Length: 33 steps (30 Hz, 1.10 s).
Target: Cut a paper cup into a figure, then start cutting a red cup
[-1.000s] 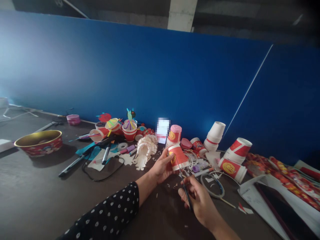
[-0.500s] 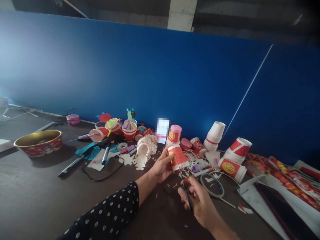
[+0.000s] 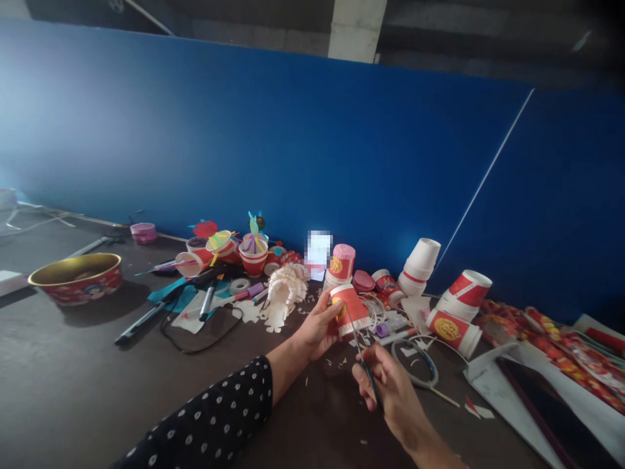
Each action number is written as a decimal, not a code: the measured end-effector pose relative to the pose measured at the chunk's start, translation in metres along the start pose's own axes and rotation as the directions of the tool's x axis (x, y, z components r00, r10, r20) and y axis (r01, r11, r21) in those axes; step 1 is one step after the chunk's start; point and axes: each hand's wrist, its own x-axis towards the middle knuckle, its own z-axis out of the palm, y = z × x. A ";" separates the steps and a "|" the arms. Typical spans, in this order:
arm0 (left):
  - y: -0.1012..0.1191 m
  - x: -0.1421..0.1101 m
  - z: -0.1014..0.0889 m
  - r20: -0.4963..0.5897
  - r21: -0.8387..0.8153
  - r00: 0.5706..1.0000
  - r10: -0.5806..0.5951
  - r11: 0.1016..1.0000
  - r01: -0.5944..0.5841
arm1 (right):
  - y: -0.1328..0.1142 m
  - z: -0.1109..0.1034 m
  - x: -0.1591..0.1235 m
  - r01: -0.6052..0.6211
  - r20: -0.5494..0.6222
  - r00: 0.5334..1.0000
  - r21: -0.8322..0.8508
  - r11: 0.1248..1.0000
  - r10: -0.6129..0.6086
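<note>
My left hand (image 3: 315, 329) grips a red and white paper cup (image 3: 349, 310), held on its side above the dark table. In my right hand (image 3: 390, 387) is a pair of dark scissors (image 3: 365, 363), fingers closed round the handles. The blades point up toward the cup's open rim. Small white paper scraps lie on the table under both hands.
Behind stand more paper cups (image 3: 420, 263), decorated cups (image 3: 252, 253), a curled white cut cup (image 3: 286, 286), markers (image 3: 208, 299), a tape roll (image 3: 239, 284) and a black cable (image 3: 195, 339). A gold and red bowl (image 3: 75, 279) sits at left. Red patterned paper (image 3: 561, 348) lies at right, under the blue wall.
The cup has turned slightly in my left hand and the scissors have shifted a little right and down along the rim. The view has barely moved.
</note>
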 end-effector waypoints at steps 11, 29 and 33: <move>0.001 -0.001 0.002 -0.021 0.016 1.000 -0.017 1.000 0.017 | -0.001 0.001 0.001 -0.005 -0.029 1.000 -0.042 0.999 0.004; 0.001 -0.002 0.000 0.021 -0.023 0.999 -0.032 0.999 0.033 | -0.005 0.003 -0.003 -0.022 -0.064 0.998 -0.056 0.998 0.019; 0.001 -0.002 -0.001 0.014 -0.021 0.999 -0.029 0.999 0.029 | -0.007 0.005 -0.003 -0.024 -0.069 0.997 -0.062 0.998 0.019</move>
